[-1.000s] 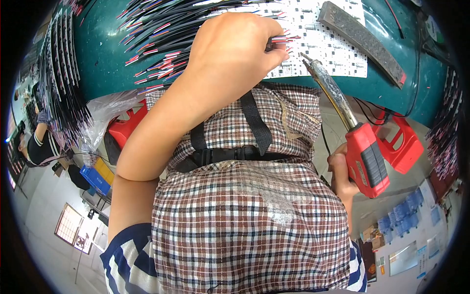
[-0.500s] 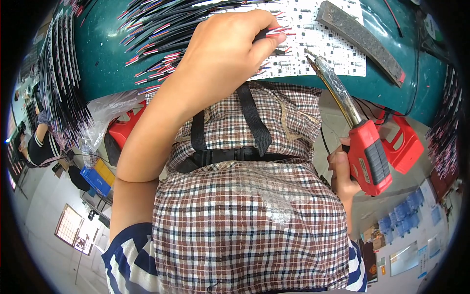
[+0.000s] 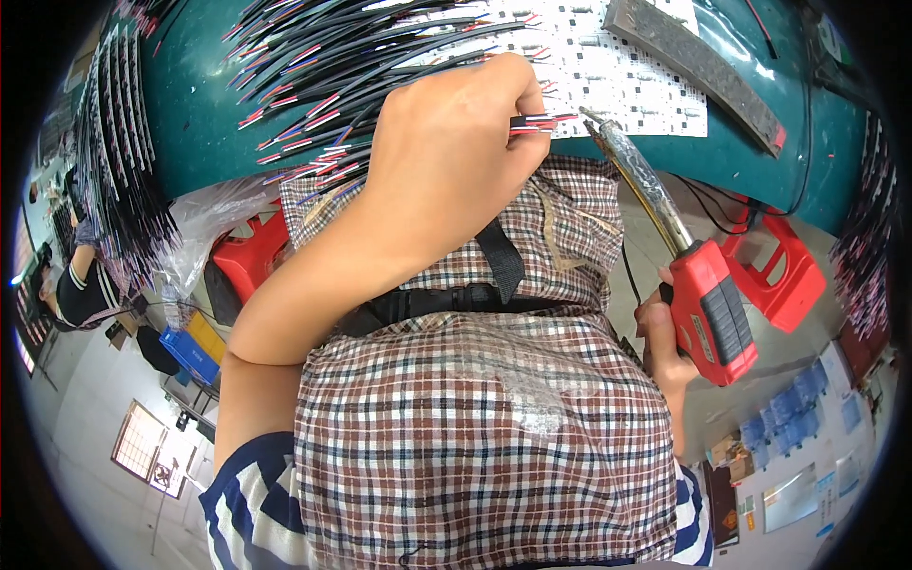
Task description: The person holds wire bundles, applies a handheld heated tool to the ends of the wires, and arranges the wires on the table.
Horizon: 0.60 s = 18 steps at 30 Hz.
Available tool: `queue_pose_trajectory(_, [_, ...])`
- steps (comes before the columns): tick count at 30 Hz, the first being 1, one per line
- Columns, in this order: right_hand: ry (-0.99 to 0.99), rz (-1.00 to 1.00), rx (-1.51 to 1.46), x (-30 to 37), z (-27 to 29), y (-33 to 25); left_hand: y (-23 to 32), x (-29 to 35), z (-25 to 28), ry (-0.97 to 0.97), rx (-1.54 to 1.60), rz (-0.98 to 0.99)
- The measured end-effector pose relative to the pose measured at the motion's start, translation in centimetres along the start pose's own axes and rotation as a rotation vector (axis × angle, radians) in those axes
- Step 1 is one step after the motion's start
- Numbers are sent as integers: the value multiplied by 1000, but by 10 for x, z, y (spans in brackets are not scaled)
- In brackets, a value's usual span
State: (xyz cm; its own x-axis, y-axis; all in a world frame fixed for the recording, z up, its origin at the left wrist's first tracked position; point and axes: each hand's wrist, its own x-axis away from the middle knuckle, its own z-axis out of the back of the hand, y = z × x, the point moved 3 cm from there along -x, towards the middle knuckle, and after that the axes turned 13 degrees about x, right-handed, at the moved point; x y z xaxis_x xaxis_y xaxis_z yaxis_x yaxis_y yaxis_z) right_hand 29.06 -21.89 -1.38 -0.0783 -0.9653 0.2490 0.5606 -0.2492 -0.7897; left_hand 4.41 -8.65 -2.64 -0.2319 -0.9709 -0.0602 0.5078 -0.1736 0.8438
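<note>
My left hand [image 3: 456,142] is closed, pinching a black cable [image 3: 522,123] whose thin red and white wire ends stick out to the right. Those ends are close to the tip of a red soldering gun [image 3: 711,309]; whether they touch I cannot tell. The gun's grip is in my right hand [image 3: 662,342], fingers wrapped round it. Beyond my left hand, a white sheet of small circuit boards [image 3: 646,95] lies on the green table [image 3: 199,104], with many black cables [image 3: 361,71] fanned out to its left.
A grey metal bar [image 3: 698,71] lies across the sheet's right side. More cable bundles hang at the far left [image 3: 119,152] and right [image 3: 864,237]. Red stools [image 3: 784,271] stand below the table edge. Another person's arm [image 3: 81,266] shows at the left.
My left hand has drawn back toward me with the cable, from over the boards to the sheet's near edge. The soldering gun has shifted slightly left.
</note>
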Motion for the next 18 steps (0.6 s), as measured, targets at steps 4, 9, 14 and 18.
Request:
queue_pose_trajectory(4, [-35, -41, 13, 0, -1, -2, -6, 2, -4, 3, 18, 27])
queue_pose_trajectory(9, [-27, -41, 89, -2, -4, -2, -6, 2, -6, 9, 17, 29])
queue_pose_trajectory(14, [-36, -61, 77, -5, -5, -6, -7, 1, -6, 9, -3, 42])
queue_pose_trajectory(18, [-17, -36, 93, -7, -6, -2, -4, 1, -7, 3, -22, 44])
